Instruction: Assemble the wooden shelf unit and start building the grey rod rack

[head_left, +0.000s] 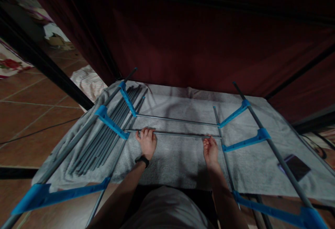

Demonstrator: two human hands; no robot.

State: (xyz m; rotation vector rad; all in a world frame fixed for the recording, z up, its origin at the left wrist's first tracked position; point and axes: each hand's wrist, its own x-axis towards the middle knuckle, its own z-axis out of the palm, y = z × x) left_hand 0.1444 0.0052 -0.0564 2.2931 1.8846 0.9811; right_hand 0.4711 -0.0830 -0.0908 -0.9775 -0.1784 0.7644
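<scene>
A thin grey metal tube (178,134) runs crosswise in front of me between two side frames. My left hand (148,143) is closed over it near its left end, with a black watch on the wrist. Near the other end, the fingers of my right hand (210,149) curl around the same tube. Its left end meets a blue plastic bracket (112,123); the right end lies by another blue bracket (244,141), and I cannot tell whether it is seated there. Just beyond, a second crosswise tube (178,119) spans the two frames.
Several loose grey tubes (104,140) lie in a bundle at the left on a grey blanket (172,166). A dark tablet-like object (297,167) rests at the right, partly behind a long frame tube (284,164). Dark red fabric (188,47) hangs behind. Tiled floor (39,110) shows at the left.
</scene>
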